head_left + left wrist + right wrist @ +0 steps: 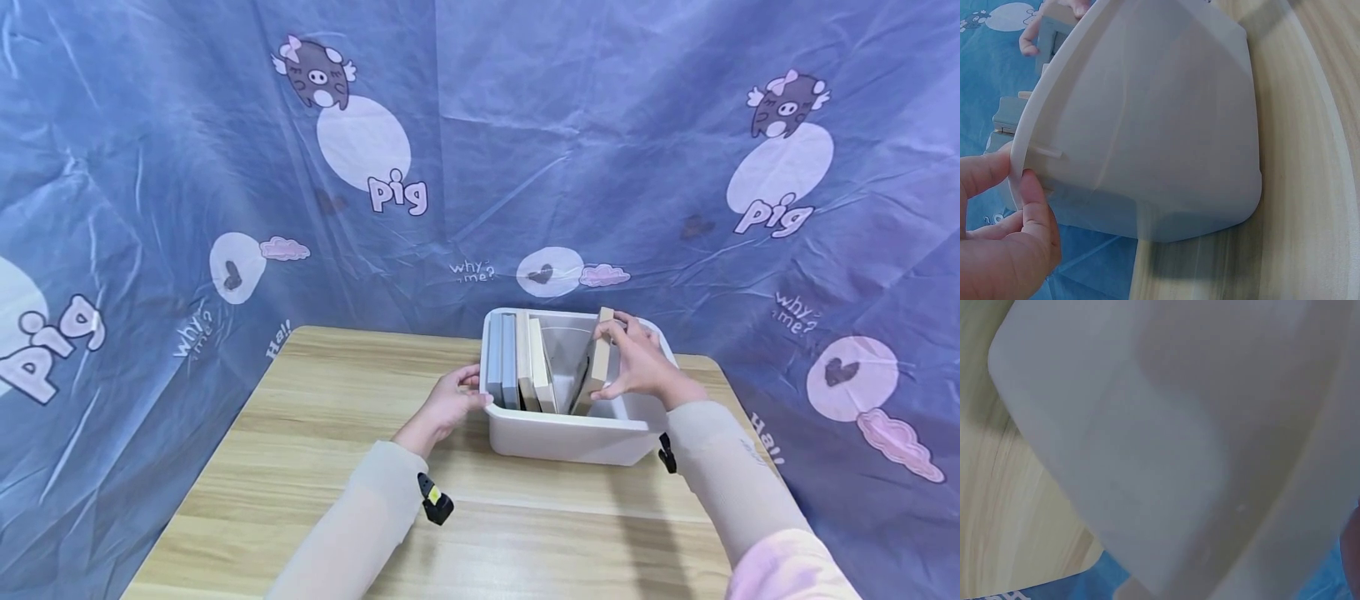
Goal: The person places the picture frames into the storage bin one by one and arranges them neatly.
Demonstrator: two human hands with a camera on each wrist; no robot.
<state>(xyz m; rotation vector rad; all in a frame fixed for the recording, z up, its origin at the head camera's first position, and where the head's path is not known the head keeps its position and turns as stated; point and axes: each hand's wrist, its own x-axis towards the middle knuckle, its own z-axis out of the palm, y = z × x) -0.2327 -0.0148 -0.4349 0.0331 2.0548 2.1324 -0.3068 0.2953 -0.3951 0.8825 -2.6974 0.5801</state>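
A: State the container count and its location.

B: One bin [570, 437], white, stands on the counter [300, 467], at 1 o'clock from the counter's centre.

A: Contents?

B: Five books. Four stand upright in a row [519, 360] against the bin's 9 o'clock wall: two grey, two cream. The fifth book [601, 354] leans at 3 o'clock, tilted, apart from the row.

A: Left hand?

B: The left hand [452, 402] grips the bin's rim at 9 o'clock. In the left wrist view its thumb and fingers [1035, 212] pinch the rim.

A: Right hand?

B: The right hand [637, 362] holds the fifth book, fingers curled over its top edge, thumb at its lower side.
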